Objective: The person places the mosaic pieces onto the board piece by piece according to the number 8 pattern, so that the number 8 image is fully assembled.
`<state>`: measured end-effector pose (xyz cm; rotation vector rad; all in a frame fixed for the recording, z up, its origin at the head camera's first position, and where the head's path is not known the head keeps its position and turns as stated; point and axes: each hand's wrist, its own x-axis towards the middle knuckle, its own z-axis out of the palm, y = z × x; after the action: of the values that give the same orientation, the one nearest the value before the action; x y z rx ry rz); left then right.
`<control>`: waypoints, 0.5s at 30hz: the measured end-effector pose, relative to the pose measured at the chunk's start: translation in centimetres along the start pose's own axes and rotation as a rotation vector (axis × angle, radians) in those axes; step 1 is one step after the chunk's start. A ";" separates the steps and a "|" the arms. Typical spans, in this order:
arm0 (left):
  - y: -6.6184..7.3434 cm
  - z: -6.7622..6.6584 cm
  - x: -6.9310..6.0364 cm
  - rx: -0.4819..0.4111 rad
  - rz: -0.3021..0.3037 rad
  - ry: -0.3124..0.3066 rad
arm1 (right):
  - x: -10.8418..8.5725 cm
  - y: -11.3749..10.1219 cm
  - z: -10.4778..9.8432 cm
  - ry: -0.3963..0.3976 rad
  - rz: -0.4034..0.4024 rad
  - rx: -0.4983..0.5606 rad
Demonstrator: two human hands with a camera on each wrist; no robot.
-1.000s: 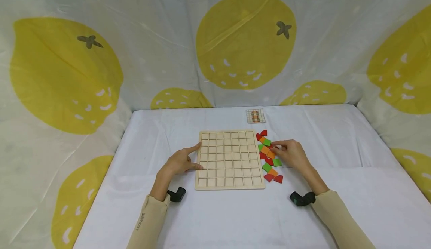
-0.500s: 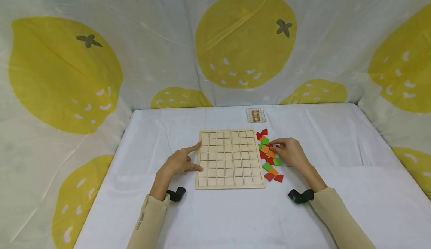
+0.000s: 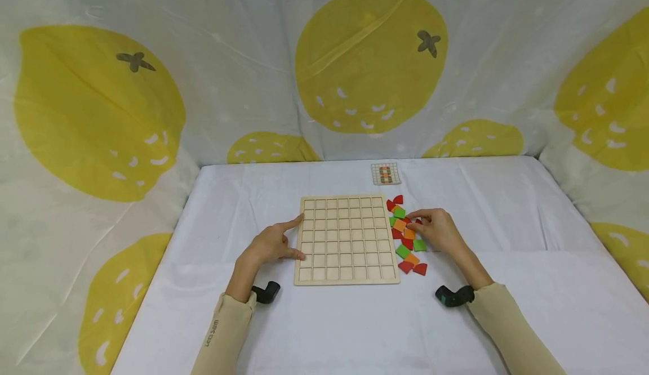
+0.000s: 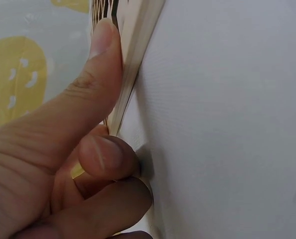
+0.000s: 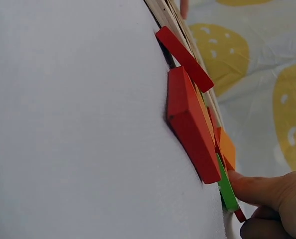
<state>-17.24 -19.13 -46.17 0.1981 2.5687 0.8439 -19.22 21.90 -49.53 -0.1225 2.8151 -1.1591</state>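
Note:
A pale wooden grid board (image 3: 345, 241) lies flat in the middle of the table. My left hand (image 3: 269, 244) rests at its left edge, index finger and thumb spread apart on the rim; in the left wrist view the thumb (image 4: 102, 50) lies along the board's side and other fingers are bent below. Beside the board's right edge is a loose pile of flat red, orange and green tiles, among them a green square (image 3: 399, 211) and an orange square (image 3: 399, 225). My right hand (image 3: 439, 230) touches the pile with thumb and index fingertips; some tiles are hidden beneath.
A small card (image 3: 385, 174) with a grid and a coloured pattern lies behind the board. Red quarter-round tiles (image 3: 420, 269) sit at the pile's near end. A lemon-print cloth (image 3: 370, 59) hangs behind the white-covered table. Black wrist mounts (image 3: 454, 296) sit at both wrists.
In the pile, the upper green square has turned and slid slightly, and the lower green one has shifted a little right. The right hand has barely moved; the left hand stays put.

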 end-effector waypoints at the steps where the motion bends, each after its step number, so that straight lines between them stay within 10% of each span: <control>1: 0.0 0.0 0.0 0.001 -0.001 0.000 | 0.0 0.0 0.0 -0.003 0.007 0.005; 15: 0.0 0.1 0.1 0.012 -0.013 -0.003 | 0.0 0.2 -0.5 0.024 0.024 0.019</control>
<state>-17.29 -19.04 -46.26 0.1851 2.5698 0.8234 -19.24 22.45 -49.33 -0.0735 2.8170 -1.1891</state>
